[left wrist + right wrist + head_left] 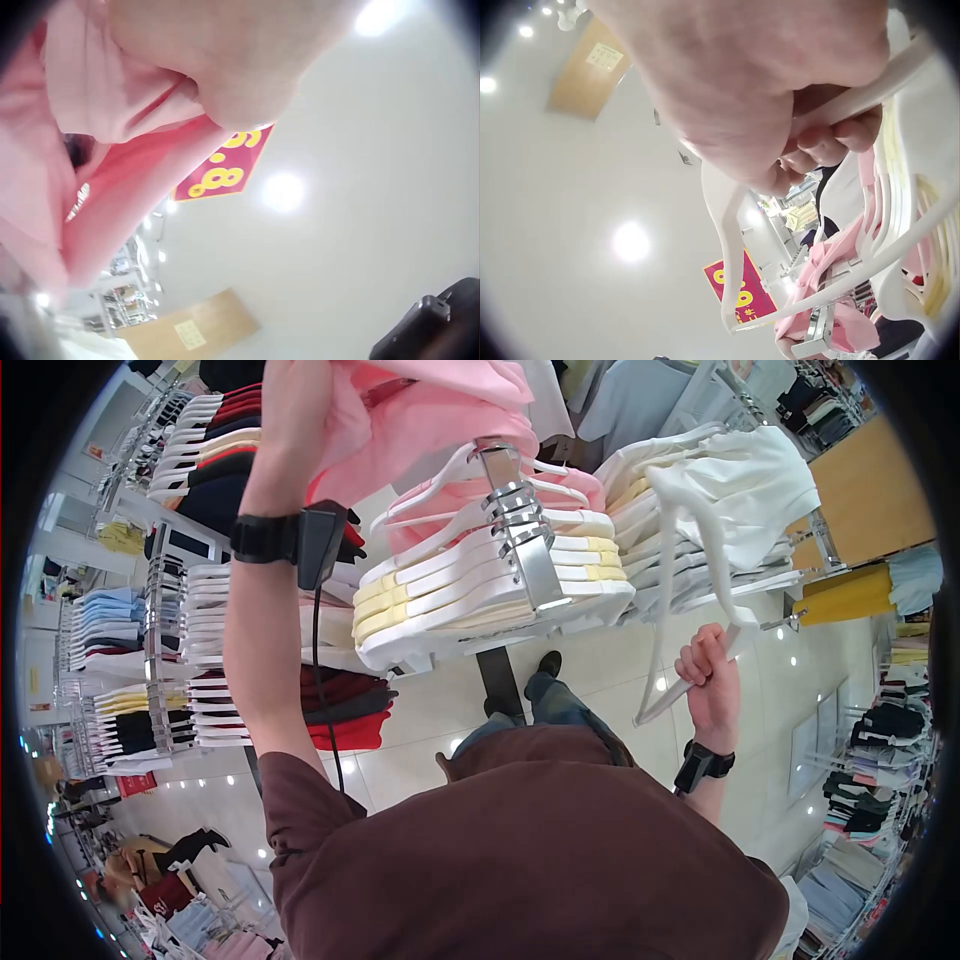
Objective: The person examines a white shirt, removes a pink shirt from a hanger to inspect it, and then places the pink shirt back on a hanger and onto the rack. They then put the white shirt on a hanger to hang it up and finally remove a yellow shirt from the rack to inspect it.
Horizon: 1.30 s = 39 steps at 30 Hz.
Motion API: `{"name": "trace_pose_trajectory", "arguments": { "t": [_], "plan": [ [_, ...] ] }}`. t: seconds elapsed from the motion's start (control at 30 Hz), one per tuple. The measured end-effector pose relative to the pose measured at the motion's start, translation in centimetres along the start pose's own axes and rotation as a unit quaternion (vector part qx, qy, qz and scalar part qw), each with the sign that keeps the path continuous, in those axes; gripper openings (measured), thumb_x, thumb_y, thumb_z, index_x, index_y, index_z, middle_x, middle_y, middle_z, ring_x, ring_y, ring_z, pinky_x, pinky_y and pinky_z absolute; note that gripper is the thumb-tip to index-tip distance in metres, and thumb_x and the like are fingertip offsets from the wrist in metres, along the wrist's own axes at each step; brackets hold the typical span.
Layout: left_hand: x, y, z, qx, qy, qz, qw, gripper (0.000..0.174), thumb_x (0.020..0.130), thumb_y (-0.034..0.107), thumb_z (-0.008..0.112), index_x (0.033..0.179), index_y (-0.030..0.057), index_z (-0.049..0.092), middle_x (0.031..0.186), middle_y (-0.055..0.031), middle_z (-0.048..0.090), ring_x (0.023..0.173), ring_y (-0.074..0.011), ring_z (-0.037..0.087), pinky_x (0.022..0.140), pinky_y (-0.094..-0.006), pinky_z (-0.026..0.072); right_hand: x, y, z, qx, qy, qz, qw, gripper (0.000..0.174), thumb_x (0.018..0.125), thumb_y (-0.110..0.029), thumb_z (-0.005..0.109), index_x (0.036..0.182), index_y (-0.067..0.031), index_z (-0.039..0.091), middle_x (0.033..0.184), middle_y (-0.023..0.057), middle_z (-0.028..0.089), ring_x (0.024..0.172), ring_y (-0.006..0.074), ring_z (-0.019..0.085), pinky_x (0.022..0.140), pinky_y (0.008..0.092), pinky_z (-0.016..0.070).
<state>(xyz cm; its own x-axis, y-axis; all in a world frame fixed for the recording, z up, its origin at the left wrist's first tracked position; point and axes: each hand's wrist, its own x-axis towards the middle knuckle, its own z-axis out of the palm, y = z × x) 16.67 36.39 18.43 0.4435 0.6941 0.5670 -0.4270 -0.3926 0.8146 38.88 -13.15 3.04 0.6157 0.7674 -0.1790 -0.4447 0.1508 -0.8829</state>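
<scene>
My left hand (pixel 297 405), at the top of the head view, holds up a pink garment (pixel 430 435). In the left wrist view the pink cloth (pixel 90 82) bunches beside that hand, whose fingers are mostly hidden. On the right, my right hand (pixel 712 685) grips a bare white hanger (pixel 712 545) by one side, its fingers curled round the plastic. The right wrist view shows those fingers wrapped round the hanger (pixel 900 75); no garment is on it.
Straight ahead, a metal rack arm (pixel 535 565) carries white hangers with cream, yellow and pink clothes. White garments (pixel 745 490) hang to its right. Racks of dark and red clothes (pixel 345 710) stand on the left. A wooden panel (pixel 870 480) is at the right.
</scene>
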Motion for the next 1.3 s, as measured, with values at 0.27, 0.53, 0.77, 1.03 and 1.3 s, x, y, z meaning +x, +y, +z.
{"name": "trace_pose_trajectory", "arguments": {
  "t": [0.27, 0.53, 0.77, 1.03, 1.3],
  "plan": [
    [-4.6, 11.7, 2.2, -0.054, 0.011, 0.195, 0.979, 0.029, 0.111, 0.026, 0.054, 0.129, 0.0059, 0.065, 0.117, -0.0073, 0.072, 0.107, -0.0184, 0.069, 0.096, -0.0342, 0.0559, -0.6, 1.0, 0.2, 0.087, -0.005, -0.013, 0.996, 0.025, 0.114, -0.03, 0.061, 0.096, -0.0125, 0.056, 0.072, -0.009, 0.026, 0.062, 0.0071, 0.027, 0.062, 0.0266, 0.0266],
    [-14.9, 21.3, -0.4, -0.011, 0.01, 0.338, 0.941, 0.024, 0.104, 0.019, 0.06, 0.123, 0.0045, 0.065, 0.109, -0.0065, 0.071, 0.099, -0.0175, 0.068, 0.09, -0.0324, 0.0548, -0.5, 2.7, 1.3, 0.154, 0.031, 0.024, 0.987, 0.03, 0.117, -0.035, 0.057, 0.094, -0.0154, 0.056, 0.07, -0.0092, 0.027, 0.061, 0.0062, 0.027, 0.061, 0.0267, 0.0279],
    [-25.2, 25.3, -0.4, 0.03, -0.01, 0.362, 0.932, 0.022, 0.098, 0.013, 0.066, 0.118, 0.0032, 0.065, 0.102, -0.0059, 0.07, 0.092, -0.0166, 0.067, 0.085, -0.0309, 0.0538, -0.6, 4.2, 2.6, 0.213, -0.004, 0.055, 0.976, 0.033, 0.117, -0.038, 0.056, 0.094, -0.0147, 0.056, 0.069, -0.0087, 0.027, 0.06, 0.0056, 0.028, 0.062, 0.0253, 0.029],
    [-34.3, 21.3, 2.7, 0.169, 0.008, 0.059, 0.984, 0.023, 0.09, 0.006, 0.072, 0.112, 0.0017, 0.065, 0.095, -0.0051, 0.069, 0.084, -0.0157, 0.066, 0.08, -0.0292, 0.0527, -2.3, 5.6, 1.7, 0.082, -0.074, 0.007, 0.994, 0.026, 0.116, -0.03, 0.059, 0.095, -0.0136, 0.055, 0.073, -0.0084, 0.035, 0.063, 0.005, 0.035, 0.062, 0.0247, 0.0337],
    [-41.7, 9.1, 11.0, 0.293, -0.073, -0.271, 0.914, 0.024, 0.092, 0.009, 0.077, 0.111, 0.0019, 0.064, 0.087, -0.0124, 0.074, 0.075, -0.0175, 0.069, 0.068, -0.031, 0.0523, -5.1, 8.7, -1.2, -0.277, -0.212, 0.033, 0.937, 0.017, 0.097, -0.008, 0.074, 0.114, -0.0069, 0.072, 0.09, -0.0021, 0.066, 0.083, 0.0083, 0.061, 0.075, 0.0267, 0.0491]
  ]
}}
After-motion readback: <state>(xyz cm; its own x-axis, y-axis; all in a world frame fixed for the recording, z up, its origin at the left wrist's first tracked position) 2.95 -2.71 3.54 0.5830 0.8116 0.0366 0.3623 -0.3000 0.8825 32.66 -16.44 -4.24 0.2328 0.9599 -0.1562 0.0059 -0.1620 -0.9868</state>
